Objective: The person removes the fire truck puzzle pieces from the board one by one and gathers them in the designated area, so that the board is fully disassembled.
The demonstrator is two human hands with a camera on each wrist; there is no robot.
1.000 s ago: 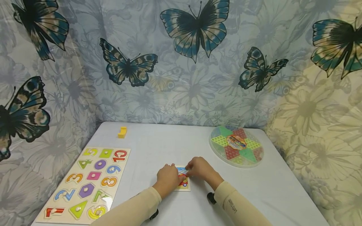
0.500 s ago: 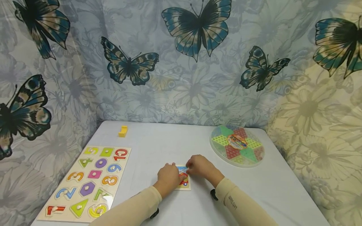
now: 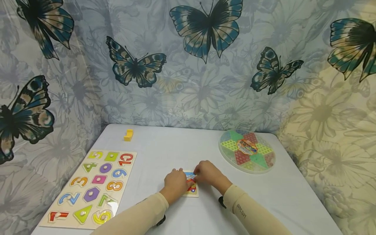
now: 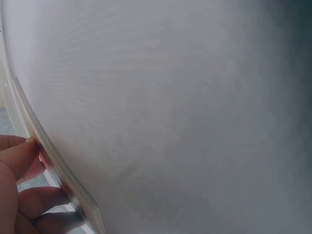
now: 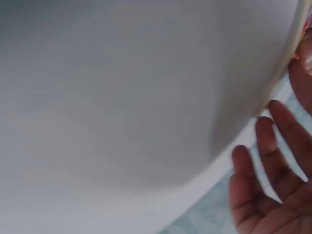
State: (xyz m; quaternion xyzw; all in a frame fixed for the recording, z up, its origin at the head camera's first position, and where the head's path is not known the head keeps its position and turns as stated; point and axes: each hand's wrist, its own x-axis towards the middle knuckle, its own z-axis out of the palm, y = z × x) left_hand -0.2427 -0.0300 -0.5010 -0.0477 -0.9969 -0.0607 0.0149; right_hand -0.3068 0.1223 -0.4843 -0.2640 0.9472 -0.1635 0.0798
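A small picture board (image 3: 192, 193), blue at the top and red lower down with a pale rim, lies on the white table between the two hands. My left hand (image 3: 174, 183) holds it from the left, thumb across its printed face. In the left wrist view the fingers (image 4: 44, 202) meet the board (image 4: 73, 187) along its face, seen almost edge-on. My right hand (image 3: 210, 174) has thumb and forefinger together at the board's upper right edge; I cannot tell whether a loose piece is between them. In the right wrist view its other fingers (image 5: 273, 151) stretch out beside the board.
At the left lies a large number-and-shape puzzle board (image 3: 94, 176) with knobbed pieces. Behind it sits a small yellow block (image 3: 128, 135). A round clear-covered Chinese checkers board (image 3: 246, 151) lies at the back right. Butterfly-patterned cloth (image 3: 202, 98) encloses the table (image 3: 164, 143).
The whole scene has shifted slightly in the head view. Both hands stay at the small picture board, with only slight movement of the right fingers at its upper edge.
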